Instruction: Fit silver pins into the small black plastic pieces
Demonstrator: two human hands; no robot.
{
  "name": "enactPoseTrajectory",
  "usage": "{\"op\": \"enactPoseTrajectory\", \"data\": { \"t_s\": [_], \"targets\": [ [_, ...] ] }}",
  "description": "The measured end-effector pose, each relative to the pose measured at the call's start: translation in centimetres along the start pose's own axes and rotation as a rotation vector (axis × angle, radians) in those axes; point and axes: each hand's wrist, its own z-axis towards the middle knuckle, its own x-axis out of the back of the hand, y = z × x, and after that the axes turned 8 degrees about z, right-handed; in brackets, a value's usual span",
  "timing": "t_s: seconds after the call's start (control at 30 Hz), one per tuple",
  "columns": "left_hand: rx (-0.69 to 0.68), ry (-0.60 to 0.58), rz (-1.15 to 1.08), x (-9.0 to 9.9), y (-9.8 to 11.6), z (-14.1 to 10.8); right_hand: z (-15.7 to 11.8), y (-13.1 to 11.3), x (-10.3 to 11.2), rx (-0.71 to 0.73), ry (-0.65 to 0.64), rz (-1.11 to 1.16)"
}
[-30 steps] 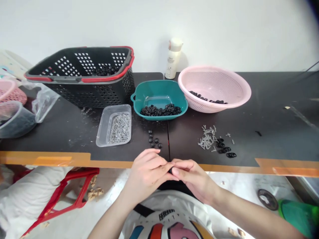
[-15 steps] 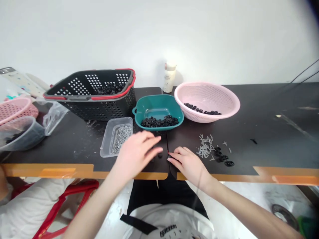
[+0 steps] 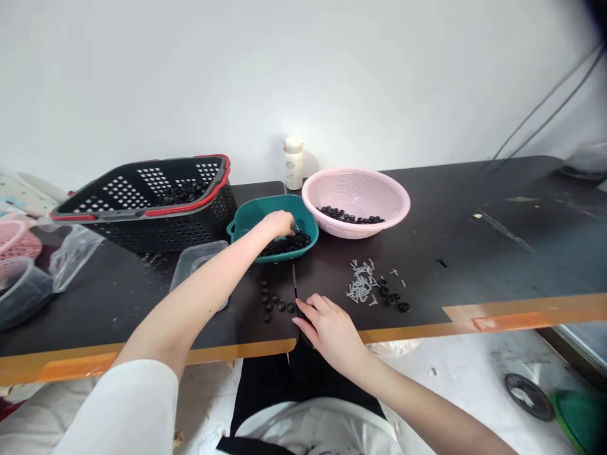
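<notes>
My left hand (image 3: 279, 224) reaches down into a teal basin (image 3: 246, 212), among small round black pieces (image 3: 284, 245). Its fingertips are hidden there, so what they hold cannot be made out. On the dark table, my right hand (image 3: 327, 325) rests near the front edge, thumb and forefinger apart. Just left of those fingertips lies a round black piece (image 3: 291, 308). Several more loose black pieces (image 3: 268, 307) are scattered to the left of it. To the right of that hand are a pile of small pale metal pins (image 3: 361, 283) and a group of black pieces (image 3: 393, 298).
A pink colander (image 3: 389, 189) with black pieces stands beside the basin. Left are a black basket (image 3: 156, 227) with red handles and a clear tray (image 3: 190, 256), partly behind my left arm. A white bottle (image 3: 294, 165) stands by the wall. Orange tape (image 3: 502, 321) lines the table edge.
My left hand has moved from above the table forward into the teal basin. The loose black pieces it covered now show. My right hand stays near the same spot; the view has turned.
</notes>
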Motion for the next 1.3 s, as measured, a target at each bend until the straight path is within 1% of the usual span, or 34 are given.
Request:
{"op": "enactPoseTrajectory", "data": {
  "t_s": [0.07, 0.13, 0.17, 0.23, 0.27, 0.33, 0.4, 0.47, 0.57, 0.63, 0.73, 0.77, 0.8, 0.83, 0.9, 0.97, 1.03, 1.1, 1.2, 1.23, 1.3],
  "targets": [
    [-0.003, -0.036, -0.001, 0.1, 0.0, 0.7, -0.6, 1.3, 1.3, -0.027, 0.066, 0.152],
    [-0.007, -0.069, -0.009, 0.0, -0.2, 1.2, -1.1, 3.6, 3.1, -0.087, 0.170, 0.261],
    [-0.008, -0.084, -0.015, 0.0, -0.3, 1.3, -1.4, 5.0, 4.3, -0.133, 0.220, 0.279],
    [-0.009, -0.104, -0.028, -0.2, -0.4, 1.3, -1.7, 8.4, 6.7, -0.240, 0.321, 0.239],
    [-0.008, -0.104, -0.035, -0.3, -0.4, 1.3, -1.9, 10.1, 7.9, -0.304, 0.341, 0.194],
    [0.002, -0.083, -0.046, -0.4, -0.5, 1.1, -2.1, 13.4, 9.9, -0.451, 0.339, 0.086],
    [0.022, -0.029, -0.054, -0.5, -0.5, 0.7, -2.1, 15.8, 11.1, -0.558, 0.270, 0.066],
    [0.042, 0.051, -0.064, -0.4, -0.5, -0.1, -2.1, 17.2, 11.5, -0.590, 0.209, 0.082],
    [0.039, 0.200, -0.095, 0.3, -0.5, -2.3, -1.9, 18.1, 11.1, -0.605, 0.139, 0.113],
    [0.015, 0.289, -0.125, 0.9, -0.3, -4.8, -1.7, 18.3, 10.7, -0.623, 0.110, 0.119],
    [-0.012, 0.421, -0.218, 1.3, 0.5, -9.5, -1.6, 18.4, 10.6, -0.637, 0.090, 0.123],
    [-0.040, 0.480, -0.349, 1.1, 0.9, -11.2, -1.6, 18.4, 10.7, -0.635, 0.087, 0.131],
    [-0.074, 0.504, -0.483, 0.7, 1.3, -12.8, -1.6, 18.3, 10.8, -0.629, 0.084, 0.140],
    [-0.115, 0.496, -0.600, 0.1, 1.8, -14.2, -1.6, 18.0, 11.0, -0.622, 0.086, 0.148],
    [-0.226, 0.410, -0.831, -1.6, 2.8, -16.6, -1.6, 17.0, 11.3, -0.608, 0.123, 0.174],
    [-0.281, 0.334, -1.089, -3.8, 3.9, -18.0, -1.5, 15.3, 11.5, -0.595, 0.177, 0.233],
    [-0.285, 0.300, -1.335, -6.2, 5.0, -18.6, -1.4, 12.9, 11.3, -0.576, 0.201, 0.342],
    [-0.243, 0.326, -1.552, -8.3, 6.1, -18.7, -1.2, 10.0, 10.9, -0.546, 0.175, 0.488],
    [-0.170, 0.464, -1.814, -10.7, 7.5, -18.5, -0.9, 5.0, 9.9, -0.463, 0.111, 0.719],
    [-0.167, 0.513, -1.886, -11.2, 7.9, -18.4, -0.7, 3.4, 9.5, -0.415, 0.090, 0.765],
    [-0.174, 0.572, -1.997, -12.0, 8.5, -18.5, -0.3, 0.5, 9.0, -0.264, 0.081, 0.820]
  ]
}}
